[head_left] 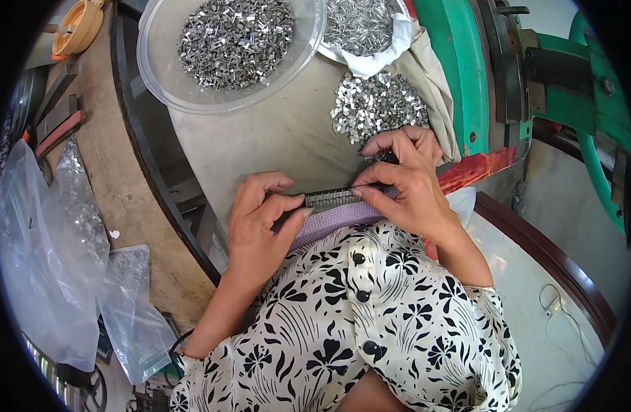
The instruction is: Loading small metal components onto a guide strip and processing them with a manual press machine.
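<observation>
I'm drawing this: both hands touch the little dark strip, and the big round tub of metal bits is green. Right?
Not quite: the head view shows the tub is clear, not green. The left hand and right hand do touch the strip.

A workshop full of small metal parts

From over here I'd call this a workshop, by the look of it one for metal parts. A green-painted metal machine (566, 113) with heavy dark fittings stands close on the right. A round, clear plastic tub (168, 86) holds a heap of short grey metal pieces (236, 44); just beside it, a white-edged bag (383, 58) is filled with thin silvery pins (360, 26). Near them, a loose pile of small, flat silvery pieces (377, 103) lies on beige cloth (260, 141). Along the left runs a scuffed brown wooden bench (133, 206), clear plastic bags (51, 275) slumped over it.
</observation>
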`<state>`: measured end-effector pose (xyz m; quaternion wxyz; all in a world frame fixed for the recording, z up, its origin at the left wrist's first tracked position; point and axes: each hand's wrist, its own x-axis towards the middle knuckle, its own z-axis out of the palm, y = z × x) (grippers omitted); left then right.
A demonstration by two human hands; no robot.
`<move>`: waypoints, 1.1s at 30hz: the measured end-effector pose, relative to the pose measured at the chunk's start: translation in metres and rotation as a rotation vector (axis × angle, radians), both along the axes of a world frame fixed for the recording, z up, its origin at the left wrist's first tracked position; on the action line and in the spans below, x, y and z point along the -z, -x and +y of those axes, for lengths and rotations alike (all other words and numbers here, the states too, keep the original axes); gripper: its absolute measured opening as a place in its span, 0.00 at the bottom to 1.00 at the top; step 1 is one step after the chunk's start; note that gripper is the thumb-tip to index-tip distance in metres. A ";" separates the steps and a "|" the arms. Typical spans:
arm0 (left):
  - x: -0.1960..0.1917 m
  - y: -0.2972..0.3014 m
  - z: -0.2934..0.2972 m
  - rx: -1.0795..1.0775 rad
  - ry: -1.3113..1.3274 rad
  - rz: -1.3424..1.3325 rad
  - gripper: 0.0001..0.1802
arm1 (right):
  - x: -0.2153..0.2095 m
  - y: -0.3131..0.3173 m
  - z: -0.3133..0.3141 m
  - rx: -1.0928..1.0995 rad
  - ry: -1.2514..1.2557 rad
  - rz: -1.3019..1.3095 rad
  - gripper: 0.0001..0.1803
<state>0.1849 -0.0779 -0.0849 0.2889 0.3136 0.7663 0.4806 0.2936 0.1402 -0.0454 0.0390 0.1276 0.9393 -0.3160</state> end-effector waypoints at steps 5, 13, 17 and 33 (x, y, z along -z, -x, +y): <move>-0.001 -0.001 0.000 0.000 0.007 -0.007 0.12 | 0.004 -0.001 0.000 0.014 0.021 -0.003 0.07; -0.001 0.000 -0.001 -0.002 0.000 -0.009 0.12 | 0.001 -0.014 0.001 0.021 -0.053 0.125 0.08; -0.005 0.001 0.000 0.007 0.011 0.002 0.12 | -0.002 -0.020 -0.013 -0.028 -0.226 0.139 0.09; -0.009 -0.019 0.034 0.078 0.114 0.265 0.37 | 0.011 -0.055 -0.018 0.132 -0.347 0.299 0.11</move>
